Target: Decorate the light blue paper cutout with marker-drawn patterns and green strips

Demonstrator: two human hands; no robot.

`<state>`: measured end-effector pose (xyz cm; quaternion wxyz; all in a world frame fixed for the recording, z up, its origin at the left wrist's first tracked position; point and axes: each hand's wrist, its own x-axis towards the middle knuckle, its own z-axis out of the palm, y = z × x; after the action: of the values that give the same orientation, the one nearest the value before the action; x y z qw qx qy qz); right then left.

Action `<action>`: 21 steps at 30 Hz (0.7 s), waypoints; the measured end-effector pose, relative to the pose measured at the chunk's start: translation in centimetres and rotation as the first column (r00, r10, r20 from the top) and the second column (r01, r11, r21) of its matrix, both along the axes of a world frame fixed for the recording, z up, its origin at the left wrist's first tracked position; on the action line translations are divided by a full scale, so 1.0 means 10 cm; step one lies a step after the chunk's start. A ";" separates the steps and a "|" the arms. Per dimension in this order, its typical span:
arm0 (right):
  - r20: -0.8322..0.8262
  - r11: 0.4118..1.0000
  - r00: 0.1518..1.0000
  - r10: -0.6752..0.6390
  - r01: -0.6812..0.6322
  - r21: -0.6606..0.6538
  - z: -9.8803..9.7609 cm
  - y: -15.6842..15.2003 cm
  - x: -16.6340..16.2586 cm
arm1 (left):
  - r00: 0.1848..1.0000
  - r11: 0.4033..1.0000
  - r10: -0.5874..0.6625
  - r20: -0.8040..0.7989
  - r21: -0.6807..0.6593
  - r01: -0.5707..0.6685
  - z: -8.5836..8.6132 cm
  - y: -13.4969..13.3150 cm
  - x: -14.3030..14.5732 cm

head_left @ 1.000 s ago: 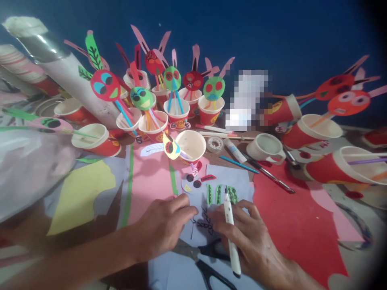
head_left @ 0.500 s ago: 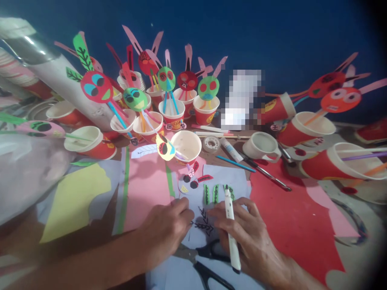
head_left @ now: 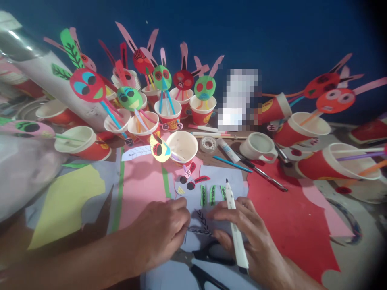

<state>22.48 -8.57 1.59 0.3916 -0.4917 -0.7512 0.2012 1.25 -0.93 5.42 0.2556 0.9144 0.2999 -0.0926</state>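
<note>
My right hand [head_left: 249, 237] is closed on a white marker pen [head_left: 235, 225] that lies across its fingers, tip pointing away from me. Its fingertips press on a small pale paper piece [head_left: 199, 223] with a black leaf pattern drawn on it. My left hand [head_left: 161, 233] has its fingers curled and pinches the left edge of that same piece. Black-handled scissors [head_left: 208, 257] lie under and between both hands. Just beyond the fingers lie green leaf cut-outs [head_left: 208, 195] on a lilac sheet [head_left: 234, 177].
Several red paper cups [head_left: 181, 145] holding straw-mounted paper faces with ears crowd the back. Tipped cups [head_left: 335, 165] lie at right. A tape roll [head_left: 208, 144], glue tube [head_left: 227, 150], white mug [head_left: 260, 147] and pens lie mid-table. Pink [head_left: 140, 185], yellow [head_left: 69, 201] and red [head_left: 290, 217] sheets cover the surface.
Both hands have drawn a little closer together and nearer to me over the leaf-pattern piece. The view has shifted, so the cups sit further left in the picture.
</note>
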 end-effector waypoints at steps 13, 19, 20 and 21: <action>0.116 0.994 0.991 -0.063 0.072 -0.078 0.04 -0.01 0.00 | 0.967 0.995 0.017 0.254 0.090 -0.041 0.07 0.12 0.17; 0.135 0.974 0.979 -0.150 0.170 -0.149 -0.03 -0.02 0.03 | 0.928 0.988 -0.129 0.348 0.125 0.091 -0.08 -0.17 0.05; 0.150 0.971 0.976 -0.156 0.179 -0.160 -0.03 -0.03 0.03 | 0.922 0.972 -0.183 0.341 0.201 0.118 -0.12 -0.23 0.04; 0.163 0.967 0.973 -0.161 0.189 -0.170 -0.03 -0.03 0.03 | 0.927 0.955 -0.213 0.309 0.266 0.131 -0.17 -0.28 0.03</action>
<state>22.77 -8.87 1.30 0.3039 -0.6040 -0.7099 0.1974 1.59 -3.75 3.76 0.1810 0.9638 0.1793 0.0788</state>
